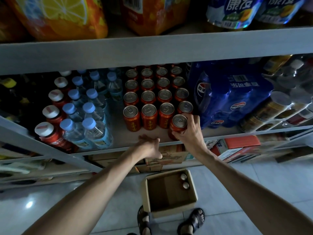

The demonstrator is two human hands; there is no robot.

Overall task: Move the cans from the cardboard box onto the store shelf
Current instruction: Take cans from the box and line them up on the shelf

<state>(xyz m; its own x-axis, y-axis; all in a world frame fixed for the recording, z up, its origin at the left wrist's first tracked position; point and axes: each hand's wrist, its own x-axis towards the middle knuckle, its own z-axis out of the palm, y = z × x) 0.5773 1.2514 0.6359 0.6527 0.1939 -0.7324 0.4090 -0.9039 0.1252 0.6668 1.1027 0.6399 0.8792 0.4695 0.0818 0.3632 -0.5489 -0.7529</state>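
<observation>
Forward on matte shelf (122, 134), right hand (190, 133) wrapped round glossy red cylindrical can (179, 123), left hand (150, 146) flat and outstretched

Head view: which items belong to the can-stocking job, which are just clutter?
Job: red metal can in right hand; rows of red cans on grey shelf; brown cardboard box holding two cans.
Clutter: blue-capped water bottles; blue shrink-wrapped cola pack; orange juice packs above.

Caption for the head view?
Right hand holds a red can at the shelf, left hand open beside; two cans in the cardboard box.
</observation>
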